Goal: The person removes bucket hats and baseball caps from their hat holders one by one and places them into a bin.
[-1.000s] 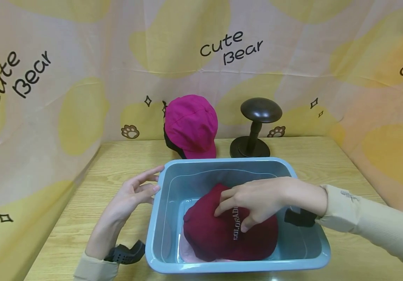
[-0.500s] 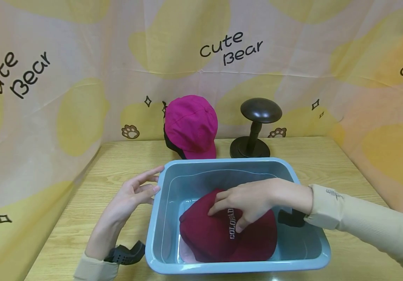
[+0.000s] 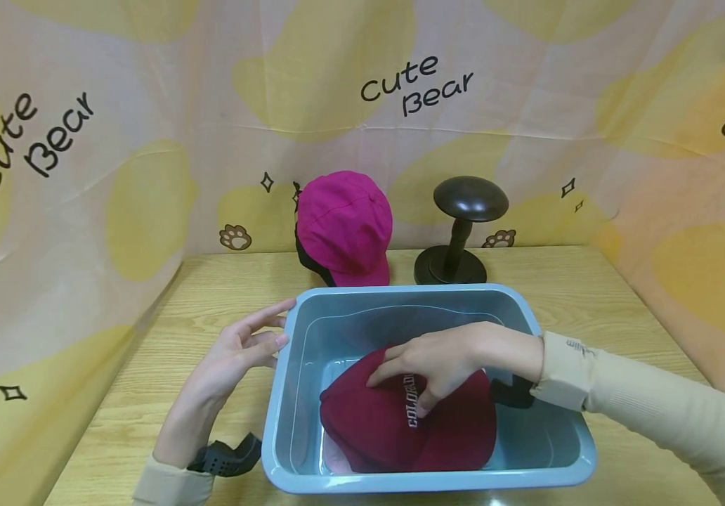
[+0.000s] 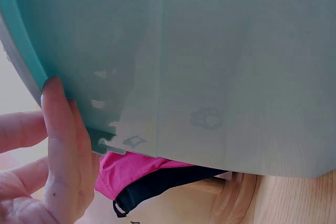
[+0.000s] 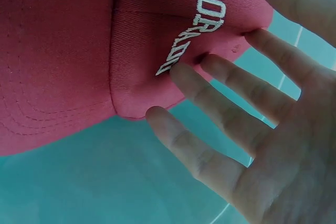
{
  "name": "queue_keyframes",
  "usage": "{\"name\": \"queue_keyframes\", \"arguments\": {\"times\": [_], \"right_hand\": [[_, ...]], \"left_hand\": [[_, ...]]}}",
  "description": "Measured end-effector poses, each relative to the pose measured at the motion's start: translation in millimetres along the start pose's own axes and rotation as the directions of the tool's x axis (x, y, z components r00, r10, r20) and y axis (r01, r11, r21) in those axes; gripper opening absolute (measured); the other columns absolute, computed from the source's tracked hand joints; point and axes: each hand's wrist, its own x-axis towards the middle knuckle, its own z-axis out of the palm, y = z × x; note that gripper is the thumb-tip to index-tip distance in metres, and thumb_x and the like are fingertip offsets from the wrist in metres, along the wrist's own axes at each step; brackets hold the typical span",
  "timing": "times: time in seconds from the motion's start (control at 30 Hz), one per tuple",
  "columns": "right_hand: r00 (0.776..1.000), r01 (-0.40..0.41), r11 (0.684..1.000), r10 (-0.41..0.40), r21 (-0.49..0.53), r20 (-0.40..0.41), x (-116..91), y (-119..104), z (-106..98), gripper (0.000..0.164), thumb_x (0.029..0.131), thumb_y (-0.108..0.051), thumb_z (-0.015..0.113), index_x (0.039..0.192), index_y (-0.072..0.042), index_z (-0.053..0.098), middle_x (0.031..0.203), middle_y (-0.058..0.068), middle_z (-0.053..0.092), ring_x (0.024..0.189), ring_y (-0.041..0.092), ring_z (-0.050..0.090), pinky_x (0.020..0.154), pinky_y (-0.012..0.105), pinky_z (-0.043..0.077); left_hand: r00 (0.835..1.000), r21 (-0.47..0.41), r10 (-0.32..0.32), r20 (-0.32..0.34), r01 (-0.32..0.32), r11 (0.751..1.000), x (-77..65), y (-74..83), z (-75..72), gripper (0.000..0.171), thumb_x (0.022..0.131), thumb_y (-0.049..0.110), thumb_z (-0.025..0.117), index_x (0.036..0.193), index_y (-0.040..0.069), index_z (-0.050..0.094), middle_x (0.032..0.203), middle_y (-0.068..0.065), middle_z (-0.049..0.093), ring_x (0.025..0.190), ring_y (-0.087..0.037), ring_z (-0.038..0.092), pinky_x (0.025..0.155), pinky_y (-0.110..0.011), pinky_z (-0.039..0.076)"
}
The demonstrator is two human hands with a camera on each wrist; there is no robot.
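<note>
the left hand [image 3: 236,348], at left, touches the left rim of a light blue plastic tub [image 3: 285,414] on the wood-grain counter [image 3: 211,281], its fingers mostly straight and loose. a pale pink thing [image 3: 335,458], mostly hidden, shows inside. behind the tub sits a magenta-and-black baseball cap [image 3: 345,225]. in the tub lies a maroon baseball cap [image 3: 362,418] with white lettering; the right hand [image 3: 435,362] rests on its crown, fingers spread, uncurled. farther right, behind the tub, stands a dark hat stand [image 3: 471,199] with a domed top.
</note>
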Motion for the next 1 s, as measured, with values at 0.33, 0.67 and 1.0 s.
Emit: {"name": "queue_keyframes", "arguments": {"times": [0.33, 0.67, 1.0], "right_hand": [[1.0, -0.015, 1.0, 0.015, 0.002, -0.018, -6, 0, -9, 0.065, 0.083, -0.03, 0.074, 0.141, -0.038, 0.044, 0.135, -0.013, 0.049, 0.118, 0.007, 0.049, 0.097, 0.028, 0.049], [0.994, -0.018, 1.0, 0.021, 0.021, -0.109, -16, -1, -22, 0.058, 0.086, -0.032, 0.072, 0.139, -0.033, 0.048, 0.135, -0.012, 0.052, 0.124, 0.007, 0.047, 0.1, 0.029, 0.048], [0.973, 0.042, 0.999, -0.046, -0.021, -0.226, -24, -1, -31, 0.053, 0.089, -0.034, 0.067, 0.139, -0.029, 0.05, 0.137, -0.011, 0.054, 0.125, 0.007, 0.049, 0.105, 0.032, 0.046]], "left_hand": [[1.0, 0.003, -0.007, -0.002, 0.007, 1.0, 0.0, 1.1, -0.6, 0.053, 0.096, 0.015, 0.058, 0.145, 0.008, 0.041, 0.124, -0.021, 0.049, 0.085, -0.012, 0.069, 0.075, -0.035, 0.059], [1.0, 0.001, 0.001, 0.001, -0.001, 1.0, 0.0, 0.7, -1.2, 0.053, 0.095, 0.014, 0.058, 0.145, 0.008, 0.041, 0.124, -0.024, 0.05, 0.085, -0.013, 0.07, 0.075, -0.036, 0.06], [1.0, 0.005, 0.0, -0.002, 0.0, 1.0, -1.9, 1.6, -0.8, 0.052, 0.096, 0.014, 0.057, 0.145, 0.007, 0.041, 0.124, -0.021, 0.049, 0.084, -0.012, 0.069, 0.075, -0.035, 0.059]]}}
